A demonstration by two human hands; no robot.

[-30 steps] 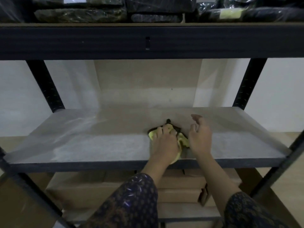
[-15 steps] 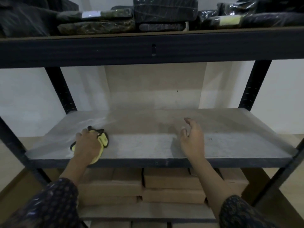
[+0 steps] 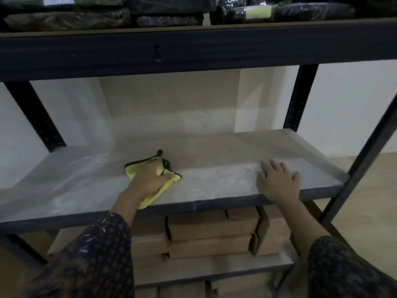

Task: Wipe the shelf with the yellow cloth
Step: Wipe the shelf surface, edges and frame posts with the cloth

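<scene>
The grey middle shelf (image 3: 214, 151) of a black metal rack spans the view. A yellow cloth (image 3: 131, 170) with a dark edge and a small loop lies on it left of centre, near the front edge. My left hand (image 3: 150, 179) presses down on the cloth, fingers curled over it, so much of the cloth is hidden. My right hand (image 3: 277, 181) rests flat on the bare shelf board at the right front, fingers spread, holding nothing.
Black uprights (image 3: 300, 95) stand at the back corners, with a diagonal post (image 3: 365, 160) at the right front. The shelf above (image 3: 193, 48) carries dark wrapped packages (image 3: 167, 9). Cardboard boxes (image 3: 210, 226) are stacked on the lower shelf.
My left hand slid the cloth from the middle out to the left end, then back toward the centre. My right hand dropped from raised to flat on the shelf.
</scene>
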